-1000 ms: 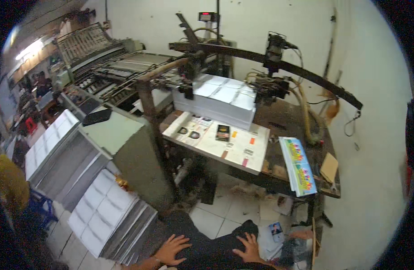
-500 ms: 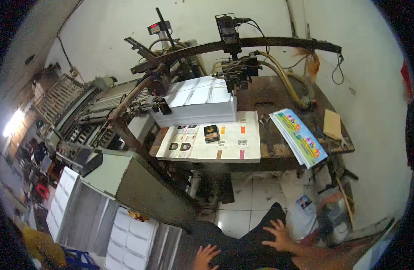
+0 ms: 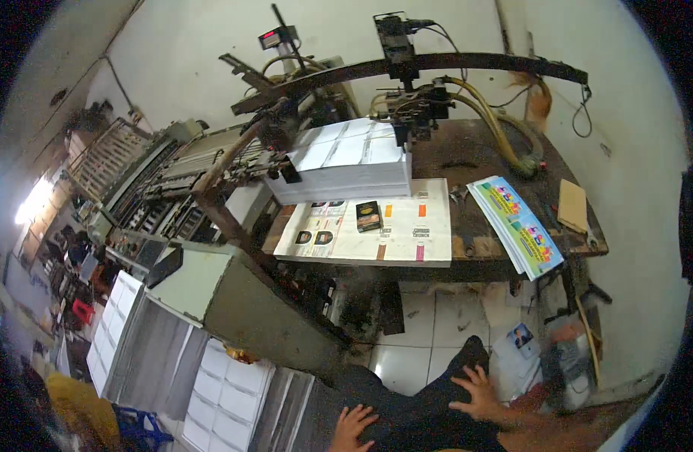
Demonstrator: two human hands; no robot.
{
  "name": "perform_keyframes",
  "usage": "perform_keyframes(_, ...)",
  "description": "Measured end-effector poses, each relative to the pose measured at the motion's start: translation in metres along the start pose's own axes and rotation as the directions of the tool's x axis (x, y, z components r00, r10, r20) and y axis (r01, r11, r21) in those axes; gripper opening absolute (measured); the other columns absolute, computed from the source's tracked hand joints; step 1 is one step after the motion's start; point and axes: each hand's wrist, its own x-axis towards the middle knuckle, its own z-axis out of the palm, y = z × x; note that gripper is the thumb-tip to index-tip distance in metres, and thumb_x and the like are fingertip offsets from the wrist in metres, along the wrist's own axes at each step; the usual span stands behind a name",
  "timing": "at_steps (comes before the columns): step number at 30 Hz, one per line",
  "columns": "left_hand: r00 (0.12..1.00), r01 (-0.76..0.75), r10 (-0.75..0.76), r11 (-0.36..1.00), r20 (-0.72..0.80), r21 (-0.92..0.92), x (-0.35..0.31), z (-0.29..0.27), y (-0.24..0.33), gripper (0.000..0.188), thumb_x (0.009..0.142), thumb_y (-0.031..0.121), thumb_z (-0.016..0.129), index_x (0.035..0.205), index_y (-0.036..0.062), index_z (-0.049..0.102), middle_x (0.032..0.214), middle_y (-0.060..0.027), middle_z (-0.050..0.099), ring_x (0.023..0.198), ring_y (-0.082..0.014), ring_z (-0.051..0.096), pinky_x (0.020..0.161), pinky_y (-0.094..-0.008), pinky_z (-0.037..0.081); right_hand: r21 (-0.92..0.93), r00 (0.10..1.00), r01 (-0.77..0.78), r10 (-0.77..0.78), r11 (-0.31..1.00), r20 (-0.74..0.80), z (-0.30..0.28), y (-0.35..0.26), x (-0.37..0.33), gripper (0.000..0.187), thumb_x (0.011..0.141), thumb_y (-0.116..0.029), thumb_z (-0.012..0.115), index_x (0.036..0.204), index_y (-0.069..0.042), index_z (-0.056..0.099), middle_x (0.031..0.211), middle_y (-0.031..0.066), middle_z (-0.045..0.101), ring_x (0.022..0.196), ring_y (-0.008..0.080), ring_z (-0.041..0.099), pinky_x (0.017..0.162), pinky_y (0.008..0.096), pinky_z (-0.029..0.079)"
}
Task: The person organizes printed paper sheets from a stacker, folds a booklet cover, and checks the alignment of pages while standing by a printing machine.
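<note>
Both hands rest on my dark-trousered legs, fingers spread, holding nothing. My left hand point(image 3: 354, 427) lies on the left thigh at the lower edge. My right hand point(image 3: 476, 392) lies on the right knee. Ahead of them, a feeder machine stands with a tall stack of printed white paper point(image 3: 346, 154) under its suction head point(image 3: 410, 113). Printed sheets point(image 3: 403, 239) lie flat in front of the stack, and a small black box point(image 3: 368, 216) sits on them. Colourful printed leaflets point(image 3: 516, 226) lie on the wooden table to the right.
A grey machine cabinet point(image 3: 248, 301) stands left of my legs, with more paper stacks point(image 3: 227, 392) beside it. A wrench point(image 3: 465, 226) and a tan block point(image 3: 572, 205) lie on the dark wooden table point(image 3: 467, 154). Plastic bags point(image 3: 516, 354) sit on the tiled floor point(image 3: 410, 365) at right.
The whole view has shifted slightly, so the scene sits a little farther right. Both hands stay spread on my legs, and nothing has been picked up.
</note>
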Motion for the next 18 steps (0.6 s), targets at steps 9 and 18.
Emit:
perform_keyframes(9,0.993,-0.048,0.053,0.998,0.105,-0.049,0.008,-0.019,0.0,0.068,0.09,0.05,0.059,0.149,0.0189,0.044,0.159,-0.0113,0.035,0.149,-0.0366,0.028,0.119,-0.0641,0.016,-0.032,0.998,0.055,-0.056,0.998,-0.04,-0.007,-0.019,-0.011,0.071,0.087,-0.044,0.072,0.148,-0.017,0.049,0.162,0.0209,0.026,0.149,0.0451,0.018,0.119,0.0591,0.018)
perform_keyframes(18,0.999,-0.036,0.039,0.995,0.031,-0.088,0.0,-0.019,0.006,0.068,0.088,0.048,0.062,0.148,0.0203,0.045,0.159,-0.0115,0.035,0.149,-0.0355,0.027,0.119,-0.0633,0.015,-0.052,0.996,0.086,-0.088,0.995,-0.027,-0.003,-0.017,-0.01,0.071,0.088,-0.043,0.071,0.149,-0.015,0.047,0.161,0.0215,0.027,0.147,0.048,0.018,0.119,0.0605,0.017)
